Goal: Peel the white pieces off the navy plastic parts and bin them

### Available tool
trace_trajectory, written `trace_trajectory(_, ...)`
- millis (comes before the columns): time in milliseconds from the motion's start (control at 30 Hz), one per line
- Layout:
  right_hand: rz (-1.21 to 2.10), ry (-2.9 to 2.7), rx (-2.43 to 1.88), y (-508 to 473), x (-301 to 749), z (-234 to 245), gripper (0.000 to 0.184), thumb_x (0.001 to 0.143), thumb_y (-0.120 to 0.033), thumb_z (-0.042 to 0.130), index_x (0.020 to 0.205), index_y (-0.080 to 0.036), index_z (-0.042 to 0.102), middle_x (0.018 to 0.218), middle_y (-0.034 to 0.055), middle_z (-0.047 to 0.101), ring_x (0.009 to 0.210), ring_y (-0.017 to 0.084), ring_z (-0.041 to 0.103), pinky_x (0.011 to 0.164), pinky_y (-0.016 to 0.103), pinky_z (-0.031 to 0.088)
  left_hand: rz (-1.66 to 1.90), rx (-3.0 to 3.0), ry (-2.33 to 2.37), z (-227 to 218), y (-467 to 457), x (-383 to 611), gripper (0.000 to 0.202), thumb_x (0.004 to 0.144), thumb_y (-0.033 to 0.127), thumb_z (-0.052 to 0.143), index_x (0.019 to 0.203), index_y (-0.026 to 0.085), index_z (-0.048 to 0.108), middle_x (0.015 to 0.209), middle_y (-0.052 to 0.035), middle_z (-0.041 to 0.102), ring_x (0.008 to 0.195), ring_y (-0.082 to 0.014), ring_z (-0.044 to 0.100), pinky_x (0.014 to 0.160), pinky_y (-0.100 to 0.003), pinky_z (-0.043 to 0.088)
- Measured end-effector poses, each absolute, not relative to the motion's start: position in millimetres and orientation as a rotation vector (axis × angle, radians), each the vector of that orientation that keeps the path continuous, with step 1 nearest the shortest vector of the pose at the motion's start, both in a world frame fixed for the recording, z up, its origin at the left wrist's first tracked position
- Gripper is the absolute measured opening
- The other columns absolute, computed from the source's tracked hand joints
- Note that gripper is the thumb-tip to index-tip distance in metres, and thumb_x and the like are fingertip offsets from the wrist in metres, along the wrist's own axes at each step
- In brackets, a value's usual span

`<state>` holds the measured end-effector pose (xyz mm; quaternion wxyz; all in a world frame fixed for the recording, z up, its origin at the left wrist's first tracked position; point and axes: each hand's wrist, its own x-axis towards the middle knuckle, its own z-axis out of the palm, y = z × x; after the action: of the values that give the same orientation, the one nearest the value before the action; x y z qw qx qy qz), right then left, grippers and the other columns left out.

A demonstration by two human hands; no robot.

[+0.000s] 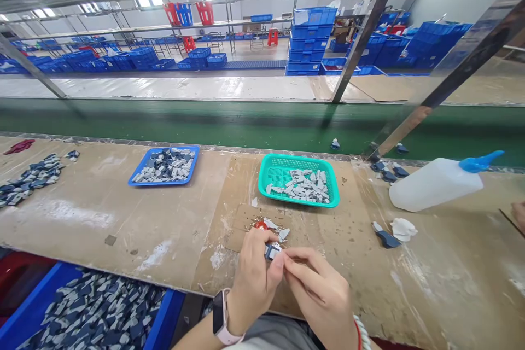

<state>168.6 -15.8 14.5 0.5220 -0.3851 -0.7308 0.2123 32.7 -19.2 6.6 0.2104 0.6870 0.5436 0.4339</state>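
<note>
Above the cardboard on the surface, I have the left hand clenched on a small blue-gray part lying sideways, with the right hand close at its other end, grip unclear.

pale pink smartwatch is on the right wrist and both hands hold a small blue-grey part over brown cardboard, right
No: the head view shows the pale pink smartwatch on the left wrist. The left hand and right hand do hold the small blue-grey part over the brown cardboard.
</note>
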Motion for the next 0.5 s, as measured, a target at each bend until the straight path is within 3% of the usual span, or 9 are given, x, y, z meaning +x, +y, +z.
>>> trace_trajectory(167,0.439,-1.811,-0.959,-20.3,168.9,8.2,0.030,0.085,-0.006,0.051,0.099,-0.023,0.070,0.086,0.0090,0.067,0.073,0.016,0.066,0.060,0.023,0.058,1.146,1.939,1.546,1.3,-19.1,35.6,0.013,0.093,0.027,0.035,0.091,0.020,0.047,0.084,-0.0054,0.055,0.079,-0.0202,0.054,0.070,-0.031,0.042)
trace_trajectory(333,0.757,-2.137,-0.801,-6.0,180.7,6.3,0.032,0.089,-0.013,0.052,0.109,-0.031,0.068,0.092,0.0049,0.069,0.078,0.012,0.069,0.068,0.017,0.059,0.969,1.786,1.598,0.3,-25.6,13.4,0.023,0.092,0.035,0.039,0.083,0.020,0.054,0.077,-0.0030,0.060,0.072,-0.0189,0.056,0.067,-0.029,0.043)
trace_trajectory(500,0.671,-2.140,-0.956,64.3,210.7,14.4,0.021,0.087,-0.023,0.057,0.101,-0.030,0.072,0.092,0.0026,0.071,0.082,0.011,0.068,0.072,0.020,0.057,1.074,1.051,2.236,-3.1,-73.1,-68.9,0.026,0.083,0.051,0.047,0.082,0.027,0.058,0.059,0.0046,0.057,0.054,-0.0199,0.050,0.053,-0.029,0.040)
